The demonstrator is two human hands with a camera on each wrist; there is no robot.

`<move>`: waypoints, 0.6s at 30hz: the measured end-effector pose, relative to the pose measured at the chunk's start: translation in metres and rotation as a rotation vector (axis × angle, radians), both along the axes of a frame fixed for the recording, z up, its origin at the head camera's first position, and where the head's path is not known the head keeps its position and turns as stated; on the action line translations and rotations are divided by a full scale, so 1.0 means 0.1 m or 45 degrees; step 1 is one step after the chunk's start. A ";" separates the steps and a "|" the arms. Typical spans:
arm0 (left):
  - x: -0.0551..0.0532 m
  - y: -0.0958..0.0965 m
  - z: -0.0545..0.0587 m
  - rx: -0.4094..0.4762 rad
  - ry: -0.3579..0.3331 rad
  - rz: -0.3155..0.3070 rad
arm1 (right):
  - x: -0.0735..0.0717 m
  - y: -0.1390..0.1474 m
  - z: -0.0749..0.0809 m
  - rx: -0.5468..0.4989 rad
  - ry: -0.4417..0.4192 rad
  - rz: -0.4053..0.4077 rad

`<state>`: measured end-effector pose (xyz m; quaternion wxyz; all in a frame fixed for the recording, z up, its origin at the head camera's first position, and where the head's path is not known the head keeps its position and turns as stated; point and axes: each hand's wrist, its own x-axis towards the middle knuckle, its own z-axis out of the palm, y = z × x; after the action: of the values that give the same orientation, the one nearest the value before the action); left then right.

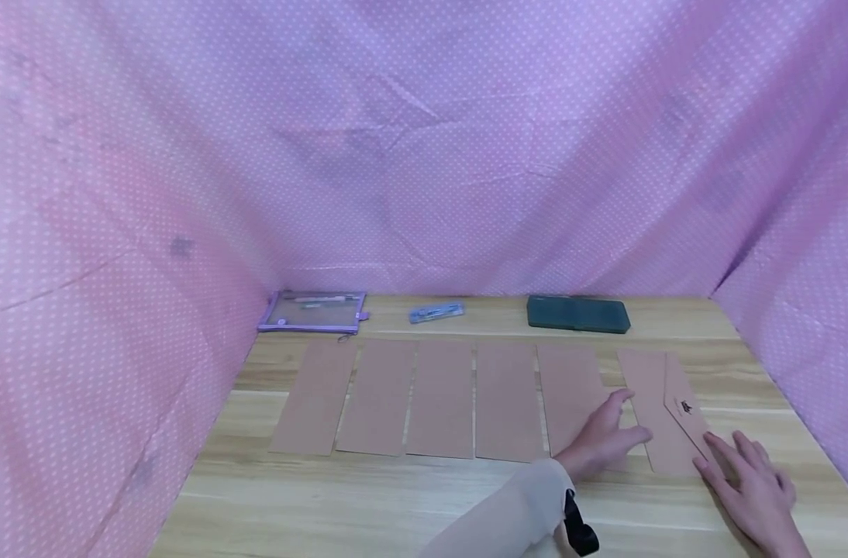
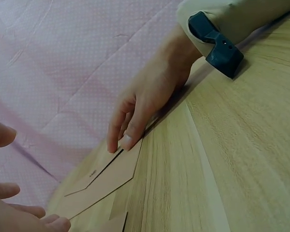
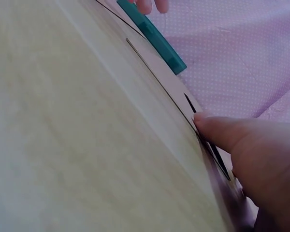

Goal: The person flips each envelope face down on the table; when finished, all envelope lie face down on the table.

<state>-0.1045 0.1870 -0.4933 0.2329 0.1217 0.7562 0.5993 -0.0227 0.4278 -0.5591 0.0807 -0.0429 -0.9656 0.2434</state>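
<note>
A brown kraft-paper envelope (image 1: pixel 649 411) lies at the right end of a row, its pointed flap (image 1: pixel 685 407) facing up with a small dark print. My right hand (image 1: pixel 748 480) rests at the flap's right side, fingers relaxed, thumb and fingertips touching the paper. In the right wrist view the thumb (image 3: pixel 220 130) lies on the envelope beside a dark gap along the flap's edge. My left hand (image 1: pixel 605 438) is spread near the envelope's left side, thumb and fingers apart, nothing gripped. Part of the neighbouring envelope (image 1: pixel 570 380) is hidden beneath that hand.
Several more brown envelopes (image 1: pixel 440 399) lie side by side, plain faces up. Behind them are a purple-edged mesh pouch (image 1: pixel 312 316) with pens, a small blue packaged item (image 1: pixel 436 311) and a dark green case (image 1: pixel 579 314). Pink dotted cloth (image 1: pixel 424 155) surrounds the wooden table (image 1: pixel 291 504).
</note>
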 end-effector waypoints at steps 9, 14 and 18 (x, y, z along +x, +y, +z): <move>-0.02 0.18 -0.07 0.154 -0.252 0.032 | -0.03 -0.01 0.01 0.015 -0.071 0.000; 0.02 0.34 -0.17 0.549 -0.431 0.133 | -0.02 -0.01 0.01 0.017 -0.065 -0.009; 0.08 0.45 -0.21 0.852 -0.502 0.245 | -0.01 -0.03 0.01 0.019 -0.035 -0.011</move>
<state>-0.0965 0.2319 -0.5148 0.2639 0.0021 0.4680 0.8434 -0.0238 0.4251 -0.5579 0.0686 -0.0500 -0.9682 0.2353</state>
